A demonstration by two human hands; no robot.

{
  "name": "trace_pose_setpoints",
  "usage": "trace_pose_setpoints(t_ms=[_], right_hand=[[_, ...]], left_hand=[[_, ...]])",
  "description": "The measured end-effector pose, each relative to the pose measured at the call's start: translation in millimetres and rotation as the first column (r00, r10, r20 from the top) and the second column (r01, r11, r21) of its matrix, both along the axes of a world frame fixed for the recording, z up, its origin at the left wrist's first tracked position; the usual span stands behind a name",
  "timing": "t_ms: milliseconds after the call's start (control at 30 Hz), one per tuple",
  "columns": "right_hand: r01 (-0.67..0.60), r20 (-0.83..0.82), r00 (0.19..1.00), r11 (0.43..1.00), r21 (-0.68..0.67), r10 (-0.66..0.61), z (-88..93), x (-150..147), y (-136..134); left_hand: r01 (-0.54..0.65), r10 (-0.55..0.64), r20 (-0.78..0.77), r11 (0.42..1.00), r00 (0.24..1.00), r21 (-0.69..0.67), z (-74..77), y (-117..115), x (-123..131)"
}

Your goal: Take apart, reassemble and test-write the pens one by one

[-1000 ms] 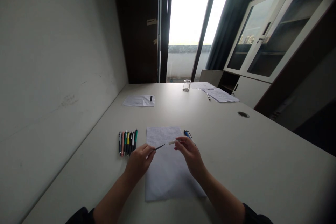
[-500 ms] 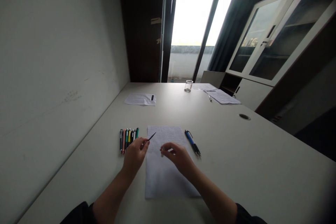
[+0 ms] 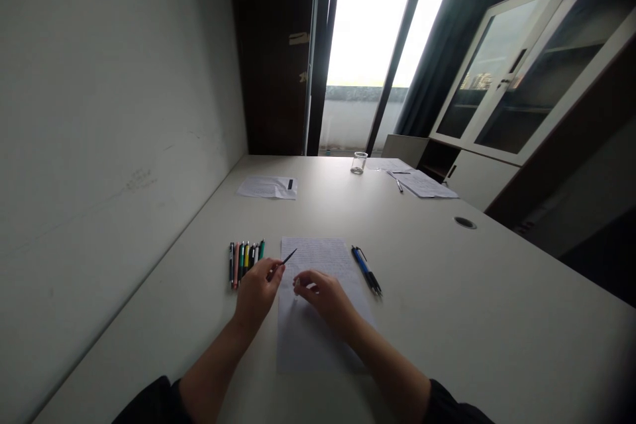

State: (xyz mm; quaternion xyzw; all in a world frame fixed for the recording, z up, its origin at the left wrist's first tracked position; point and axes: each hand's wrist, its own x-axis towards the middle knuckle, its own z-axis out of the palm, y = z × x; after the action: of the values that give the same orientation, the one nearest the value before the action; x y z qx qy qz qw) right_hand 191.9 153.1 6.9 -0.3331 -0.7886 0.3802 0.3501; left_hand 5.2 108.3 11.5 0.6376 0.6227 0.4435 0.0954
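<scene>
My left hand (image 3: 258, 288) is closed in a pinch on a slim dark pen (image 3: 289, 256), whose pointed end sticks out up and to the right over the paper. The rest of the pen is hidden in the fingers. Just to the right, my right hand (image 3: 322, 298) pinches a small whitish piece (image 3: 297, 290), too small to name, between thumb and fingertips. Beneath both hands lies a sheet of paper (image 3: 303, 348), with lines of writing on its upper part. Several pens (image 3: 242, 262) stand side by side left of the sheet, partly behind my left hand.
Right of the paper lie blue and black pens (image 3: 366, 271). Farther back are a crumpled sheet (image 3: 263, 187), a glass (image 3: 358, 163), a stack of papers (image 3: 427, 184) and a pen (image 3: 399, 186). A cable hole (image 3: 465, 222) sits at the right; a wall (image 3: 124, 146) borders the left edge.
My right hand has moved left with the whitish piece, closer to my left hand. The left hand keeps its pinch on the pen. The view has shifted slightly.
</scene>
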Motion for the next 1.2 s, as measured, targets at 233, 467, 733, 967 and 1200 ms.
trace_pose_setpoints(t_ms=[233,467,733,967,1200], right_hand=[[-0.029,0.009,1.000,1.000,0.012,0.028,-0.8,1,-1],[-0.034,0.006,0.999,0.999,-0.002,0.034,4.9,4,-4],[0.193,-0.145,0.970,0.981,-0.018,-0.194,14.6,15,-1],[0.163,-0.199,0.962,0.979,-0.125,-0.186,13.6,14,-1],[0.121,-0.268,0.949,0.976,-0.182,-0.168,13.9,14,-3]], left_hand=[[0.005,-0.005,-0.003,1.000,1.000,0.012,0.6,0,1],[0.029,-0.029,0.003,1.000,1.000,0.012,1.7,-1,1],[0.160,-0.159,-0.015,0.986,0.987,0.048,5.5,-5,6],[0.231,-0.224,-0.104,0.970,0.969,0.070,5.6,-6,9],[0.233,-0.216,-0.178,0.969,0.960,0.082,4.0,-4,7]])
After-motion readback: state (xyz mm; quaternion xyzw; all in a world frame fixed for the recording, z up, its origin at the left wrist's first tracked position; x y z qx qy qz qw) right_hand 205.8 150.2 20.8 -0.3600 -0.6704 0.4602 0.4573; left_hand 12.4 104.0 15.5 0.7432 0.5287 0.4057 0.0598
